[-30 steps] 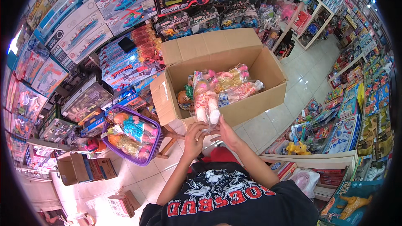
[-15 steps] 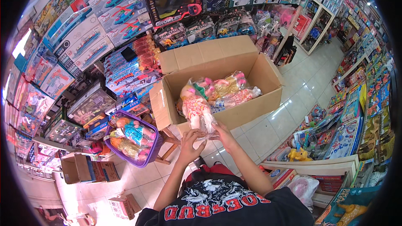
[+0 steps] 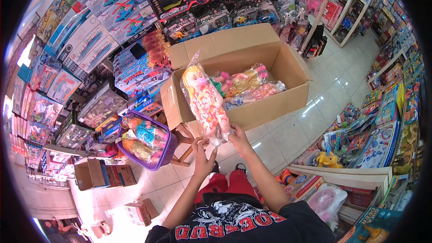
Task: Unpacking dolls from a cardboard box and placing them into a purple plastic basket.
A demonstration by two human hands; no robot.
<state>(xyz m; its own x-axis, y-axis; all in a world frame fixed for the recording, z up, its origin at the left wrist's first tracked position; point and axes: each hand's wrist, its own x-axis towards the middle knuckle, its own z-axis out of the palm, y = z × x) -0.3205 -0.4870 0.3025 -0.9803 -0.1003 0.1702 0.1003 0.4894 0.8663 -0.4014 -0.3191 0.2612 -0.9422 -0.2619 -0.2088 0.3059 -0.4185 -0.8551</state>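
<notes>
A blonde doll in an orange-and-pink flowered dress (image 3: 208, 105), sealed in a clear plastic bag, lies tilted over the near left side of an open cardboard box (image 3: 265, 113). My right hand (image 3: 240, 141) is closed on the foot end of its bag. Beside that same end is my left hand (image 3: 203, 156), thumb and fingers apart; whether its fingertips touch the plastic is hard to see. Inside the box lie several more bagged dolls (image 3: 247, 81). To the left, a purple basket (image 3: 167, 149) holds bagged dolls, one in a blue dress (image 3: 150, 132).
A wooden stool (image 3: 182, 157) stands between basket and box. Toy packages (image 3: 144, 60) line the shelves behind. Small cartons (image 3: 91, 174) sit on the tiled floor at left. At right are a white-edged shelf (image 3: 346, 174), a wrapped pink fan (image 3: 321, 198) and racks of toys.
The flowered doll has risen toward me and looks larger, its head end lifted. My left hand's fingers have spread from the bag's end. The view has shifted slightly.
</notes>
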